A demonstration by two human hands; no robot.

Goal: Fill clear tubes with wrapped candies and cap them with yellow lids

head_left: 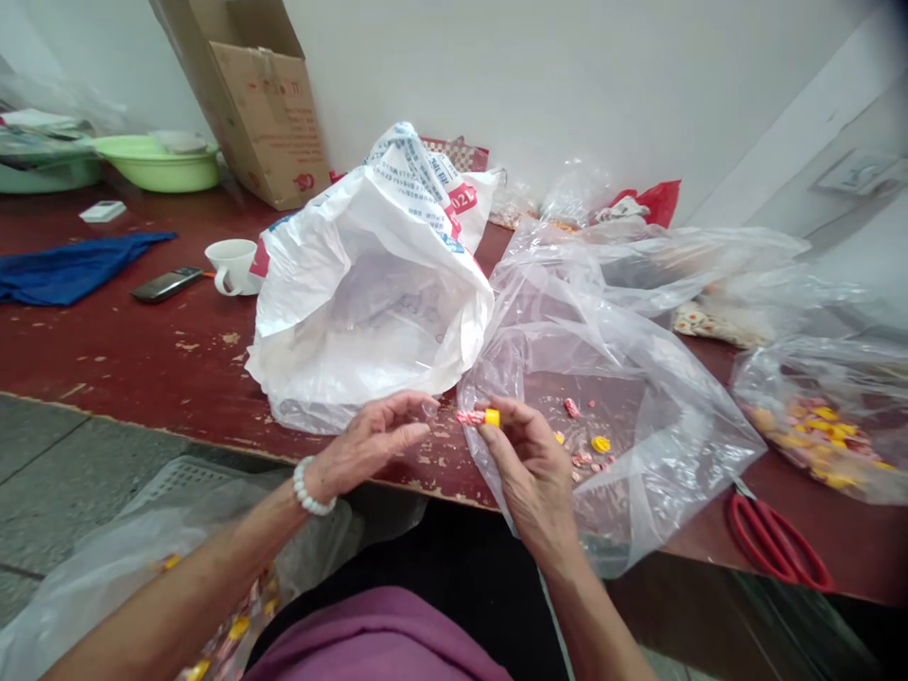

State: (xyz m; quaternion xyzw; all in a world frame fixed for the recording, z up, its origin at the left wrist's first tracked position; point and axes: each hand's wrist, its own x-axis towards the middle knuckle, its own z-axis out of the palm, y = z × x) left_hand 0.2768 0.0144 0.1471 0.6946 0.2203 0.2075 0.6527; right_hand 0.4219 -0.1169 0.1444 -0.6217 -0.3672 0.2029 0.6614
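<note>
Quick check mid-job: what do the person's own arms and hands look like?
Both the left hand and right hand are ungloved. A bracelet of pale, round beads circles the left wrist; none shows on the right. The forearms show no sleeves as far as the view reaches.

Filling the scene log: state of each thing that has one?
Right hand: pinching yellow-capped piece
Left hand: holding small clear piece
White sack: open
Clear bag: spread open
Far-right bag: partly filled
Cardboard box: top open
Green basin: upright
Cup: upright
Phone: lying flat
Blue cloth: crumpled
Scissors: lying down, blades mostly hidden
</note>
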